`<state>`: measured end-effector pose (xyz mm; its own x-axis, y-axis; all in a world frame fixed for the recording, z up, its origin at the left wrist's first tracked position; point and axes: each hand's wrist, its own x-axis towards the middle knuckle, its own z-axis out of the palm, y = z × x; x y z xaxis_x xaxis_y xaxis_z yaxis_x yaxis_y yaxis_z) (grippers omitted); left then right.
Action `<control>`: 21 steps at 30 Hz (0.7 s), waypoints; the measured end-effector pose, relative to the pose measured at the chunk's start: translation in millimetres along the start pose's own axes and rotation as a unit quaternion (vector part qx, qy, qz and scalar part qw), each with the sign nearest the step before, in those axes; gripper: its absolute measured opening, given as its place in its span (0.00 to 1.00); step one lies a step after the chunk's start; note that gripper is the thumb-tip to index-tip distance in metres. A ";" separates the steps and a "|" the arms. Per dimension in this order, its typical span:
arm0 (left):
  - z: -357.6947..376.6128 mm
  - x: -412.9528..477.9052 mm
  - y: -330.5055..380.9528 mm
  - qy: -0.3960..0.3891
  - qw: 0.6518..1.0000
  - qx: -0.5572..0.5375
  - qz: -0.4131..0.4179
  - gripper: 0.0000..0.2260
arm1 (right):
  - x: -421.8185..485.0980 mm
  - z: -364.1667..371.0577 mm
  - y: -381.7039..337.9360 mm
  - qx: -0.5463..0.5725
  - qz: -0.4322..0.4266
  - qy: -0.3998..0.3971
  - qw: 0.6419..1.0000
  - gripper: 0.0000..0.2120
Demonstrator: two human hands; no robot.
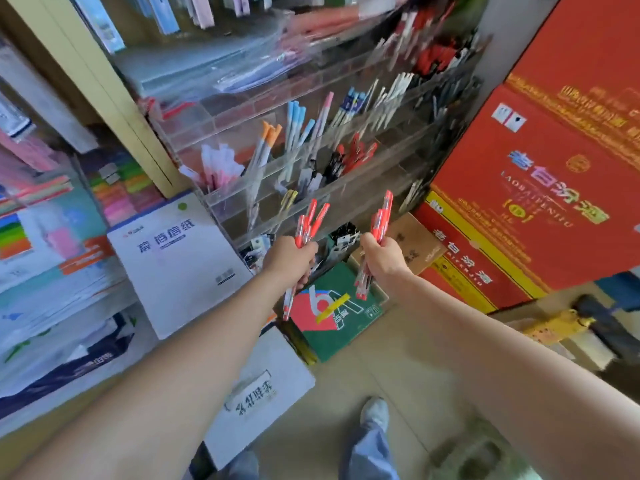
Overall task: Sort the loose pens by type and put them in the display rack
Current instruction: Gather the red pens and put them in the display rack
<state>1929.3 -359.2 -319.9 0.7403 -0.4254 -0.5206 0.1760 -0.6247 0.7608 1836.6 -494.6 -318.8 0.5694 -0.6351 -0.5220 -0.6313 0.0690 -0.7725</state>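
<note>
My left hand (289,259) is closed around a bunch of red-capped pens (309,221), caps up and tips hanging below the fist. My right hand (381,258) grips a second bunch of red pens (381,216) the same way. Both fists hover in front of the lowest tier of a clear acrylic display rack (363,183). Its tiers hold sorted pens: orange-tipped (268,140), blue-capped (296,123), red (356,152), black and white ones. The upper tiers are blurred.
Red cartons (540,188) are stacked at the right, touching the rack's side. A green box (337,313) and a white box (263,393) lie on the floor below my hands. Paper packs (176,261) and coloured stationery fill shelves at the left. My shoe (374,412) stands on tile.
</note>
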 end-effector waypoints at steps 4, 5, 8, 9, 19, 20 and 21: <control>28.5 23.4 27.6 0.040 0.999 -0.030 -0.019 0.13 | 48.1 -25.9 -15.8 -0.059 -0.042 -0.032 0.997 0.06; 32.8 28.4 32.4 0.047 0.998 -0.031 -0.023 0.13 | 58.4 -30.5 -20.2 -0.067 -0.047 -0.041 0.996 0.05; 40.0 43.8 42.1 0.065 0.997 -0.016 -0.028 0.13 | 85.6 -39.1 -31.4 -0.089 -0.055 -0.068 0.992 0.07; 40.9 50.0 43.3 0.071 0.997 -0.011 -0.030 0.13 | 93.9 -40.2 -33.8 -0.093 -0.058 -0.074 0.991 0.08; 41.5 102.5 44.3 0.090 0.995 -0.015 -0.047 0.15 | 148.8 -33.5 -50.7 -0.097 -0.047 -0.071 0.992 0.11; 41.0 105.8 41.2 0.090 0.995 -0.020 -0.049 0.15 | 153.6 -29.4 -50.9 -0.090 -0.047 -0.067 0.993 0.11; 40.8 108.6 37.3 0.090 0.994 -0.025 -0.051 0.14 | 158.5 -24.7 -49.7 -0.088 -0.045 -0.063 0.993 0.11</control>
<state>1989.7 -455.4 -363.9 0.8207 -0.2340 -0.5213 0.2844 -0.6240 0.7278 1945.2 -617.7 -354.2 0.6827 -0.5302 -0.5029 -0.6500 -0.1261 -0.7494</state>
